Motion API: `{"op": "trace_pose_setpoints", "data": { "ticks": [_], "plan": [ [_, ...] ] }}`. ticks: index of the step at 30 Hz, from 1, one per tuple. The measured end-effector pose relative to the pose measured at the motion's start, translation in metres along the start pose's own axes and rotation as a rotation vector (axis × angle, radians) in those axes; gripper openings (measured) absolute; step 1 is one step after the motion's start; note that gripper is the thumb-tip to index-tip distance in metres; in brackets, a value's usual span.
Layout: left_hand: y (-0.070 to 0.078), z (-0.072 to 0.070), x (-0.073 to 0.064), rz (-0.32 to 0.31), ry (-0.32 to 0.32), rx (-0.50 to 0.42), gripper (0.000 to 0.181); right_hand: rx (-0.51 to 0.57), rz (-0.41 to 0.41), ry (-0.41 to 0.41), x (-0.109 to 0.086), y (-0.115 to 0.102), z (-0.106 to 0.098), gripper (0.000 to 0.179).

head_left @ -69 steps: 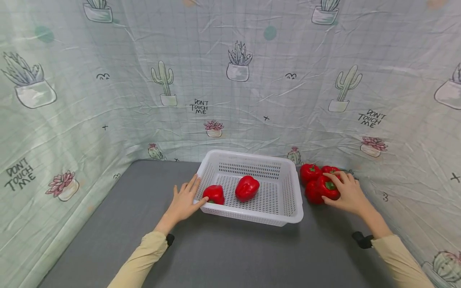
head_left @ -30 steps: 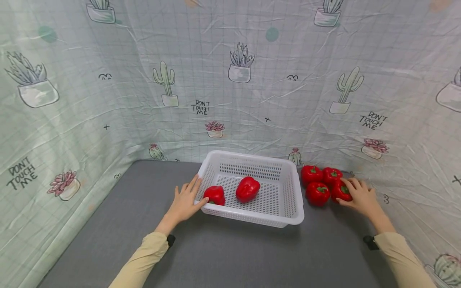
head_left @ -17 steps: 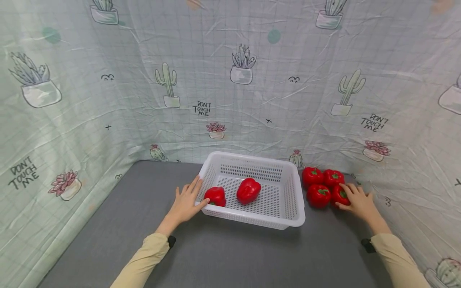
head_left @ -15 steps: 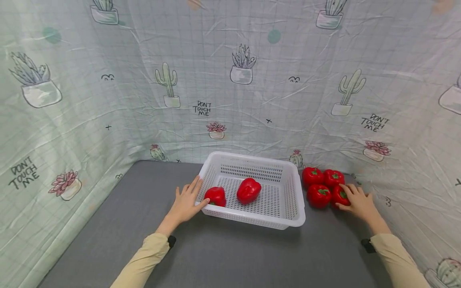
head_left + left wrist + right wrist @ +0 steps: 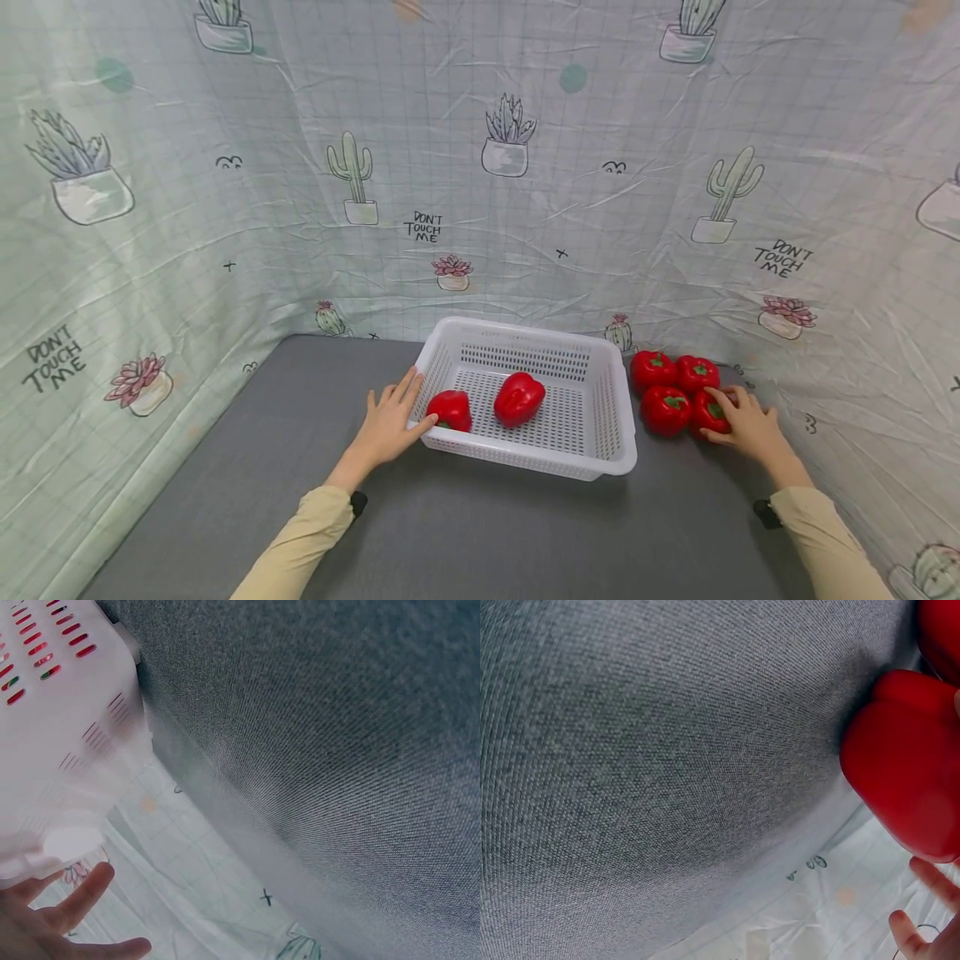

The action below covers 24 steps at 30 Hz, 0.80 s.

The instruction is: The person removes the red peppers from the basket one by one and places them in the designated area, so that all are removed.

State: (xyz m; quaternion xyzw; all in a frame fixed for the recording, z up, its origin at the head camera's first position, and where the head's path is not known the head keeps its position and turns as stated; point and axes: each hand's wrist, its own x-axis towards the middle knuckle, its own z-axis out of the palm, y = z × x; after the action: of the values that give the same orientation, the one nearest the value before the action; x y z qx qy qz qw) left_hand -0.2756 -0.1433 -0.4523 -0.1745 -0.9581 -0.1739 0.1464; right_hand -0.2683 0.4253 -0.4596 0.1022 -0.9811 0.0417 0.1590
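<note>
A white perforated plastic basket (image 5: 525, 446) stands on the grey table with two red bell peppers inside, one (image 5: 450, 410) at its front left corner and another (image 5: 519, 400) near the middle. My left hand (image 5: 386, 425) lies spread against the basket's left end, fingers along the rim and thumb over the front corner. In the left wrist view, fingers (image 5: 86, 896) reach past the basket wall (image 5: 67, 750). To the basket's right, my right hand (image 5: 750, 429) holds a red bell pepper (image 5: 705, 417) between thumb and fingers. That pepper (image 5: 911, 765) sits low by the cloth in the right wrist view.
Three more red bell peppers cluster beside the held one: one at the back left (image 5: 649, 368), one at the back right (image 5: 697, 372), one in front (image 5: 664, 410). A cactus-print curtain (image 5: 517, 217) encloses the table (image 5: 480, 533) at the back and sides.
My right hand has brought its bell pepper rightward and down from over the cluster to the cluster's front right, uncovering the others. My left hand and the basket have stayed put.
</note>
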Motion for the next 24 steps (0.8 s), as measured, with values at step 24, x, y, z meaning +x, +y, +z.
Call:
{"op": "trace_pose_setpoints", "data": {
  "ticks": [24],
  "plan": [
    [-0.0023,0.0017,0.0012,0.015,-0.004,-0.009,0.076,0.034,0.028,0.001,-0.0033,0.0007,-0.0053,0.075]
  ]
}}
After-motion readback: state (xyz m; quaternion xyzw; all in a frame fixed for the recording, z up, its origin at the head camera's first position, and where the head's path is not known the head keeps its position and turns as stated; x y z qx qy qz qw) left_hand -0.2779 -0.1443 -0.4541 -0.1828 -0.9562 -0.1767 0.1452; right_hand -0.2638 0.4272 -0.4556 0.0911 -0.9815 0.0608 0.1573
